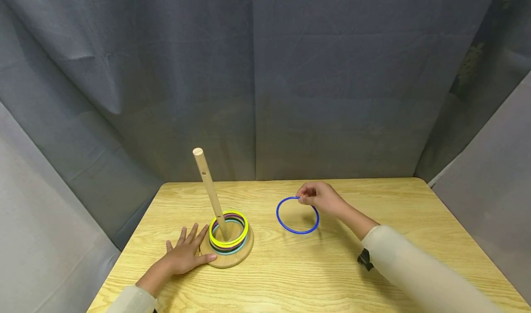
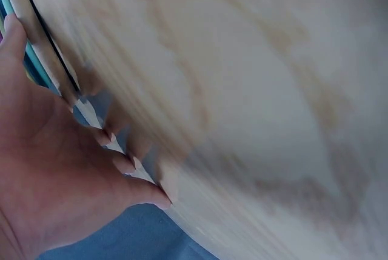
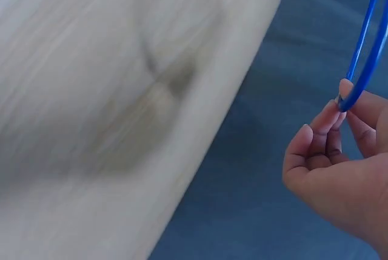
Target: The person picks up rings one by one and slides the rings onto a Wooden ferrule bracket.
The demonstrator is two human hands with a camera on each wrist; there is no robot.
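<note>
While our left hand (image 1: 185, 254) lies flat on the table (image 1: 373, 202) with the fingers spread, its thumb side touching the round wooden base (image 1: 244, 254), our right hand (image 1: 321, 198) pinches the far edge of the blue ring (image 1: 286, 227) between thumb and fingertips. The ring is near the middle of the table, to the right of the base and apart from it; whether its near side is touching the wood or already a little lifted, we cannot tell from the head view. In the right wrist view the fingertips (image 3: 330, 117) close on the thin blue band, with the other fingers curled beside them. On the base stands a wooden peg (image 1: 209, 191), leaning slightly to the left, and around its foot several rings (image 1: 245, 225) are already stacked, yellow on top, with pink, dark and light blue ones under it. We judge that the step in hand is picking up the blue ring, and that the stack is well advanced, since no other loose ring is visible on the table. The next move, as we think, calls for lifting the ring higher than the tip of the peg, carrying it to the left, holding it level and centred over the tip, and only then releasing it, while the left hand keeps the base from sliding.
</note>
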